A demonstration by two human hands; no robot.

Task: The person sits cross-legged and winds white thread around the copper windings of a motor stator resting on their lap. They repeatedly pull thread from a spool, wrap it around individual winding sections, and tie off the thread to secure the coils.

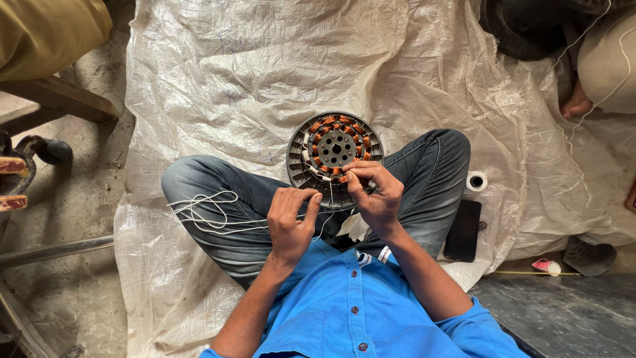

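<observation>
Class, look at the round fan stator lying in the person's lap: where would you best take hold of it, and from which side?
Probably the stator's far outer ribbed rim, approached from above: it lies flat with that rim bare, while copper coils fill the middle and both hands crowd the near edge.

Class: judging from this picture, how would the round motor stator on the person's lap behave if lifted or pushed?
The stator looks metal with copper windings, so probably heavy and rigid. Its round rim might roll if stood on edge. The thin windings seem easily damaged.

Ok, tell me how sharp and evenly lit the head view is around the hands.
Head view: soft, even daylight with no harsh shadows; left hand, right hand and motor stator are sharp; mild sheen on the plastic sheet; edges bend slightly from the wide lens.
</observation>
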